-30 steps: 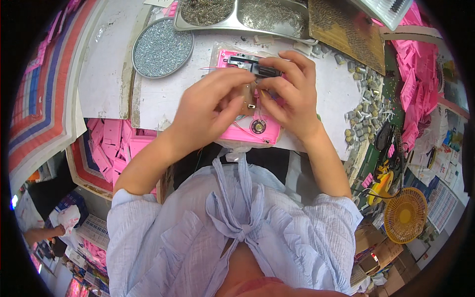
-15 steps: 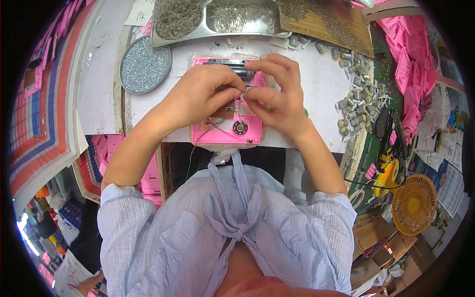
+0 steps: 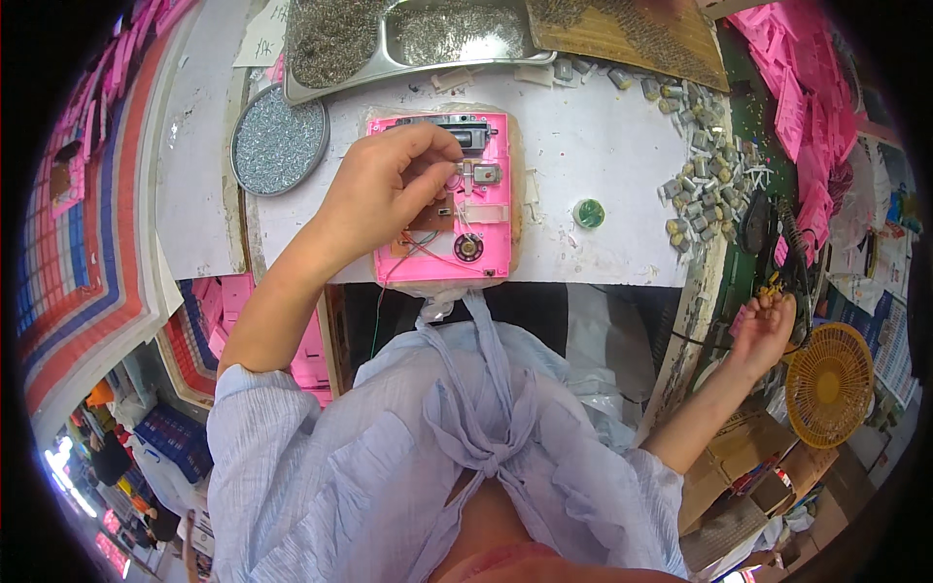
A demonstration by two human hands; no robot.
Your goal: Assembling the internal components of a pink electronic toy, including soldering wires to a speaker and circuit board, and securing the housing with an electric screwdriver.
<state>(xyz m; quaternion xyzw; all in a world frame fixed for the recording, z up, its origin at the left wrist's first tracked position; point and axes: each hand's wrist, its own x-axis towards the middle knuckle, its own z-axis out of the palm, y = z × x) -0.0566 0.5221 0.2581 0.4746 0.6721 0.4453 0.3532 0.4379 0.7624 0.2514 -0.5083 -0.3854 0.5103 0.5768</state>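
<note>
A pink plastic case point(image 3: 498, 255) lies open on the worktable, holding a small round speaker point(image 3: 468, 247), thin wires, a brown circuit board point(image 3: 432, 219) and a small silver motor point(image 3: 486, 174). Over its left half, my left hand point(image 3: 394, 185) pinches thumb and forefinger together beside the motor. Whatever sits between those fingertips is too small to make out. Far off to the right, my right hand point(image 3: 761, 335) has its fingers curled where a yellow tool lay. Yellow bits show past the fingertips, but the hand hides what it grips.
A round dish of small silver parts point(image 3: 280, 141) stands left of the case. Behind are a metal tray of screws point(image 3: 418, 60) and a brown board point(image 3: 632, 39). Several small motors point(image 3: 705, 185) lie loose at right, near a green round piece point(image 3: 589, 214) and a yellow fan point(image 3: 828, 386).
My right hand has left the case and swung far right, over the yellow tool's place. The motor and green piece now show. My left hand stays at the case, slightly shifted left.
</note>
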